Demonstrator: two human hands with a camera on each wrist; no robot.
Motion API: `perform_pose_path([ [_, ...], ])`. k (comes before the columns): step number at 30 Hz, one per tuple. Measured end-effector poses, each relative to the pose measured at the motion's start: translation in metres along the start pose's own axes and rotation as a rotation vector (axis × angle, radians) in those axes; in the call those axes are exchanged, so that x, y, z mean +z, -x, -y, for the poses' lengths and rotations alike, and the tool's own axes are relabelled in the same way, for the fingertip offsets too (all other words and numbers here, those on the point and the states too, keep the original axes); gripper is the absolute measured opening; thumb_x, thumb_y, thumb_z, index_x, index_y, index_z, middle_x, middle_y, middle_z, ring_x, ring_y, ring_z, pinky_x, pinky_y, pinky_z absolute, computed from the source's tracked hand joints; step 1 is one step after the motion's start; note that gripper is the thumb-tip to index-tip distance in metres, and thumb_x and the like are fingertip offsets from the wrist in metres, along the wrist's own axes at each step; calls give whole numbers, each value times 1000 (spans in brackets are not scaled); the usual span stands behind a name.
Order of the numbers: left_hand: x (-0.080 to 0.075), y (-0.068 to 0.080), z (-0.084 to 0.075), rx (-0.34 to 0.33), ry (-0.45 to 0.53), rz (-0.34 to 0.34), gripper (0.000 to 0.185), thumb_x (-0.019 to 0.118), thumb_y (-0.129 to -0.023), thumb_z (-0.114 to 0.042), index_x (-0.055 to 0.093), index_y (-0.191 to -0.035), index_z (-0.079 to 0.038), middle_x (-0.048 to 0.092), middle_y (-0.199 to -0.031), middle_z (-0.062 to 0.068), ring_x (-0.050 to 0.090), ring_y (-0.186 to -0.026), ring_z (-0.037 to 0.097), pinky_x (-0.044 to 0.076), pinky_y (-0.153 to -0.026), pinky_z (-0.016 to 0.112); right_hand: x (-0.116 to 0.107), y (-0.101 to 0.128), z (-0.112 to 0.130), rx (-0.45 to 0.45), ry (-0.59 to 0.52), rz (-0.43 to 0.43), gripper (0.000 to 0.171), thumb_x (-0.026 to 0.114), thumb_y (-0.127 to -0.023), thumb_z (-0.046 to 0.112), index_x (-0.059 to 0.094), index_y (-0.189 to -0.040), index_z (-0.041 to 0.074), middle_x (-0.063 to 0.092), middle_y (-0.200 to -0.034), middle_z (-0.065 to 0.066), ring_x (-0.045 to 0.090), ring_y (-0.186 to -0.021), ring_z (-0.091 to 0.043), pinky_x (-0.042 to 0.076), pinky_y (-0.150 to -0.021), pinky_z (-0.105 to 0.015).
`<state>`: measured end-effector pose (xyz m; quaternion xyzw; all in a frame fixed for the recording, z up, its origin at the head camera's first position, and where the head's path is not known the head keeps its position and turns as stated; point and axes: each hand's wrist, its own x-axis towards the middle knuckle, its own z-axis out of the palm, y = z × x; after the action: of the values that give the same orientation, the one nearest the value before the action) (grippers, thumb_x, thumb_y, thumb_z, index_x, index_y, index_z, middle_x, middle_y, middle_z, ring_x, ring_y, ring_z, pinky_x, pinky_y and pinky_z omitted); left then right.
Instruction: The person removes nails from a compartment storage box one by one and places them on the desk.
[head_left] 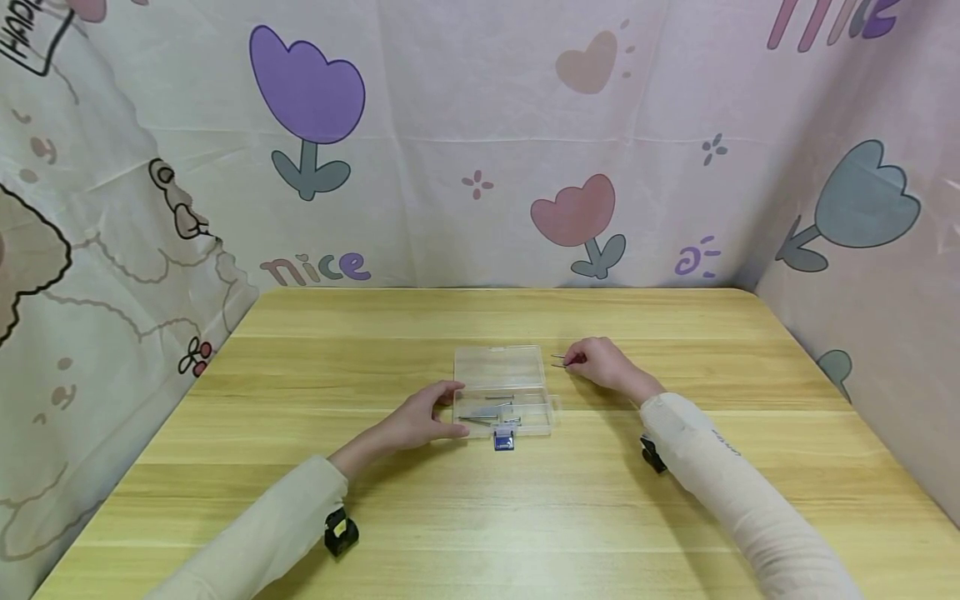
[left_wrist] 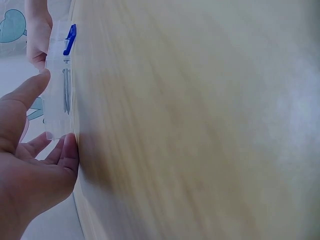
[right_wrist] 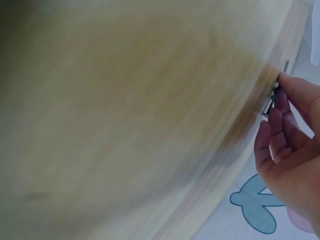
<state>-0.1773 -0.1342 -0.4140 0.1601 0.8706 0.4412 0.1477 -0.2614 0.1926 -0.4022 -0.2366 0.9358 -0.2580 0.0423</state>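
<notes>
A clear plastic box point(head_left: 546, 421) stands on the table with its lid point(head_left: 498, 367) folded back. Inside lie several thin metal nails point(head_left: 480, 417), spread over its compartments. My left hand point(head_left: 418, 417) grips the box's left end, thumb at the front corner and fingers toward the back; the left wrist view shows the thumb point(left_wrist: 32, 90) against the wall. To the right of the lid, my right hand point(head_left: 603, 364) pinches a nail point(right_wrist: 286, 66) between thumb and forefinger, close to the tabletop. Other nail heads show beneath those fingertips; whether they are held too, I cannot tell.
A blue latch point(head_left: 504, 439) juts from the box's front edge, and a clear latch point(head_left: 556, 408) from its right side. The wooden table point(head_left: 360, 333) ends at a printed cloth point(head_left: 435, 208). Black wrist devices point(head_left: 341, 532) hang below both sleeves.
</notes>
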Motion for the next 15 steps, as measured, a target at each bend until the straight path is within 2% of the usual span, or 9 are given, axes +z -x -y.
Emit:
perform_pose_path([
  [15, 0, -1, 2, 2, 9, 1, 72, 80, -81, -23, 46, -140, -3, 53, -125, 8, 48, -112, 24, 42, -89, 38, 0, 1, -2, 28, -27, -5, 6, 67, -87, 0, 73, -90, 0, 70, -89, -8, 61, -86, -23, 48, -82, -42],
])
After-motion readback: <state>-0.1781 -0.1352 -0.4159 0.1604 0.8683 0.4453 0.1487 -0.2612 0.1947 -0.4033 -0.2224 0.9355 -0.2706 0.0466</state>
